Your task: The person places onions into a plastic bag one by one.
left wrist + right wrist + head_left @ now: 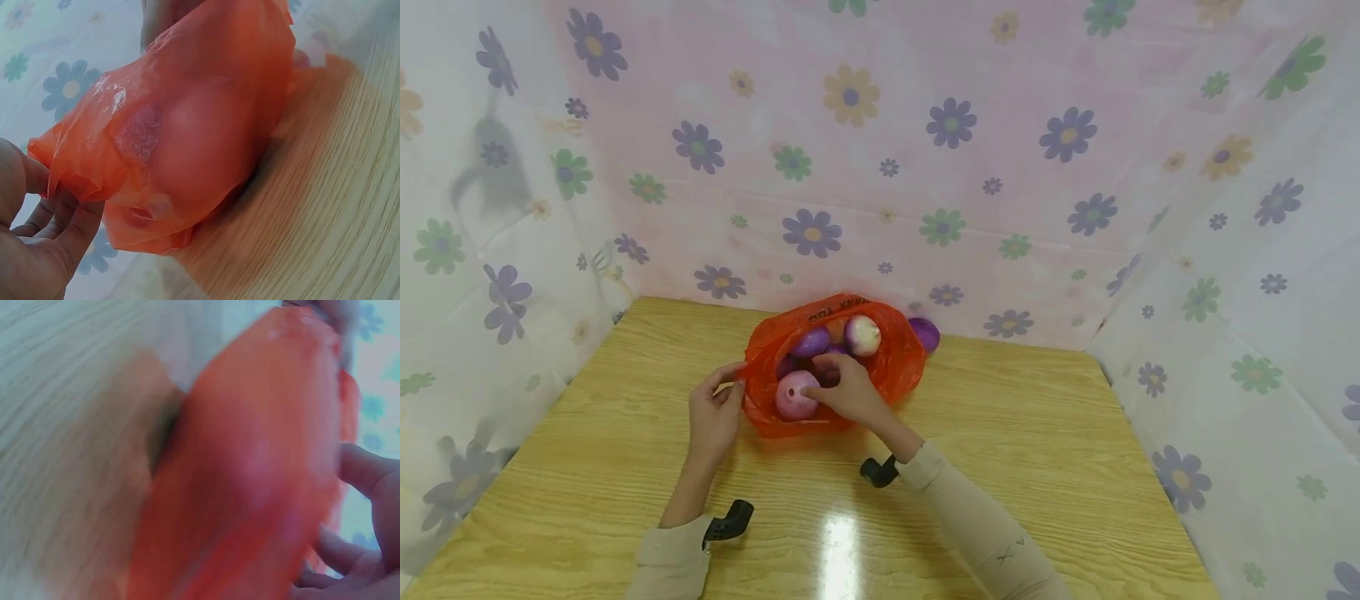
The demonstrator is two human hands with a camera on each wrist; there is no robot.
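Note:
An orange-red plastic bag (898,354) stands on the table with its mouth spread. At the bag's left rim my left hand (715,417) pinches the thin plastic between thumb and fingers. Inside lie several round, onion-like things, among them a pinkish-purple ball (796,398) with a dark spot, a purple one (812,342) and a white-and-purple one (862,335). My right hand (850,390) reaches into the mouth, thumb touching the pinkish ball and fingers spread apart from it. In the right wrist view, the blurred bag (244,469) hides much of that hand's work.
A purple round thing (925,335) rests on the table just behind the bag's right side. The wooden table (1015,450) is bounded by flower-print cloth (880,183) at the back and sides. Black camera mounts (730,522) stick out from both wrists.

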